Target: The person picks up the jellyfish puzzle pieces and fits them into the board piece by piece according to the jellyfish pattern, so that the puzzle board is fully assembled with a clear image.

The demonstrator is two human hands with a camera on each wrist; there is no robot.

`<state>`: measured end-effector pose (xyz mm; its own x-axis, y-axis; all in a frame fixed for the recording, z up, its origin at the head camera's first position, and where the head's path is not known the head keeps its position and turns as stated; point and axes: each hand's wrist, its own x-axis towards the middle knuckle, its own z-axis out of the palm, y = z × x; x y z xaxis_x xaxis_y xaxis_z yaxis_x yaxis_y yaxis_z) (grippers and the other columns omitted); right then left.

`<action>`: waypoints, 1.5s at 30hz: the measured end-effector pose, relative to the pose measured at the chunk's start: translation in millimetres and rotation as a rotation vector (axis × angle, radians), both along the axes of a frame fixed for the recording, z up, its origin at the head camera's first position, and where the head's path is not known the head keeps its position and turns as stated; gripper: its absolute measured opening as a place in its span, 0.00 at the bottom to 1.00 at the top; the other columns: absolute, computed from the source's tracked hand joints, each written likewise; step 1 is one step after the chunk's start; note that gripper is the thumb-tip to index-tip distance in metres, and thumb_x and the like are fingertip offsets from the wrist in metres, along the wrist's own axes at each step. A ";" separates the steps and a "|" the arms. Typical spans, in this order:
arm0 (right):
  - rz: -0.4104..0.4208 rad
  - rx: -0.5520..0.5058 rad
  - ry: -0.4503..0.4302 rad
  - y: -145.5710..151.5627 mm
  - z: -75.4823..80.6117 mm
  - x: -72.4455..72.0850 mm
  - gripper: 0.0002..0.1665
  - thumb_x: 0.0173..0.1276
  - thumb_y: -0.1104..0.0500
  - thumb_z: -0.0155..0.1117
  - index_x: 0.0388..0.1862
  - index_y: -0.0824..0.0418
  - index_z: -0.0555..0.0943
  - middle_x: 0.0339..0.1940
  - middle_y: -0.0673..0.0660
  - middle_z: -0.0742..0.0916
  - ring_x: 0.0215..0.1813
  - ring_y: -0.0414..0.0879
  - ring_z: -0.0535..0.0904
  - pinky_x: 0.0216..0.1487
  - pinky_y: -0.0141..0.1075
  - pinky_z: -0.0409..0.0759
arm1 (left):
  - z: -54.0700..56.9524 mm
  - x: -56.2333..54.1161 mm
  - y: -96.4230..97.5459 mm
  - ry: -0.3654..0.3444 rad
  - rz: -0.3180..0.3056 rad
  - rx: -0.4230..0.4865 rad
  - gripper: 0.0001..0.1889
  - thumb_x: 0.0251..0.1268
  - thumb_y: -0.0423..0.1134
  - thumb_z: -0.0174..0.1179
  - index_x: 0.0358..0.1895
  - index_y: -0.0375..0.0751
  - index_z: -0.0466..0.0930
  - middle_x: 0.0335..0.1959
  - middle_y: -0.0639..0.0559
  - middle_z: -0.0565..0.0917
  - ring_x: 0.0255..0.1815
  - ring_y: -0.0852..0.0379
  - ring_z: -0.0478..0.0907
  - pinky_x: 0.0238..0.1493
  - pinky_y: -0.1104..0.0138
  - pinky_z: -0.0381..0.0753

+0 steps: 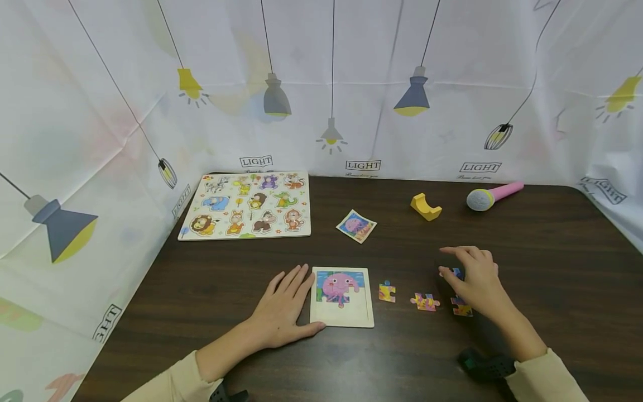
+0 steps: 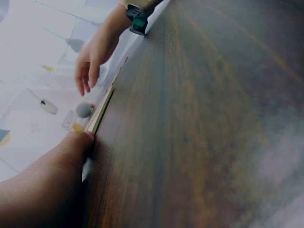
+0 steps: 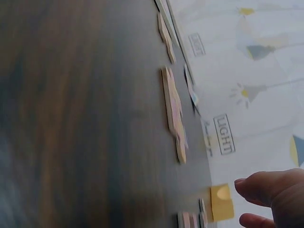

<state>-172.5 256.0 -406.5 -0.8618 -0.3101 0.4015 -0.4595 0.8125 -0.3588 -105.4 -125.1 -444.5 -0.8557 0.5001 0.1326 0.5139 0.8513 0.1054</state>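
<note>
My left hand (image 1: 283,310) lies on the table with fingers spread, its thumb and fingertips at the left edge of a small wooden jigsaw tray (image 1: 334,316). A pink octopus picture partly fills that tray; its lower part is bare wood. To the right, my right hand (image 1: 477,282) hovers with thumb and forefinger apart over a blue jigsaw piece (image 1: 457,273), partly hidden by the hand. Another piece (image 1: 461,307) lies below it. Between tray and hand are a yellow piece (image 1: 387,293) and a pink-yellow piece (image 1: 425,302). The right wrist view shows nothing between the fingers (image 3: 254,185).
Behind the tray lies a small octopus picture card (image 1: 355,225). An animal puzzle board (image 1: 236,192) sits at the back left. Further right are a yellow curved block (image 1: 426,207) and a pink toy microphone (image 1: 502,192). A lamp-print cloth (image 1: 301,44) hangs behind the table.
</note>
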 end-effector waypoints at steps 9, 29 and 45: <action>-0.080 0.048 -0.130 24.2 -5.1 -5.5 0.26 0.61 0.54 0.64 0.54 0.67 0.73 0.51 0.74 0.73 0.51 0.73 0.60 0.38 0.64 0.57 | 1.4 0.2 0.5 -0.016 0.002 0.002 0.50 0.55 0.76 0.33 0.72 0.41 0.49 0.73 0.44 0.48 0.72 0.50 0.42 0.66 0.51 0.43; -0.134 0.017 -0.243 36.1 -18.6 -9.6 0.26 0.62 0.45 0.61 0.50 0.63 0.77 0.50 0.73 0.71 0.51 0.72 0.57 0.38 0.64 0.52 | 1.2 1.0 -0.1 -0.009 0.003 -0.003 0.49 0.55 0.76 0.32 0.72 0.41 0.49 0.73 0.44 0.48 0.72 0.51 0.42 0.66 0.51 0.44; -0.128 0.005 -0.217 31.3 -19.2 -7.2 0.28 0.63 0.43 0.58 0.50 0.66 0.76 0.49 0.73 0.72 0.50 0.72 0.58 0.39 0.64 0.52 | 1.7 1.2 -0.1 -0.020 0.004 -0.004 0.49 0.55 0.76 0.32 0.72 0.41 0.49 0.73 0.44 0.48 0.72 0.51 0.41 0.66 0.51 0.43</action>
<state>-179.7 287.3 -425.8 -0.9602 -0.1941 0.2010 -0.2649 0.8613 -0.4335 -104.2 -125.2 -442.8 -0.8600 0.4975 0.1136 0.5086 0.8537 0.1116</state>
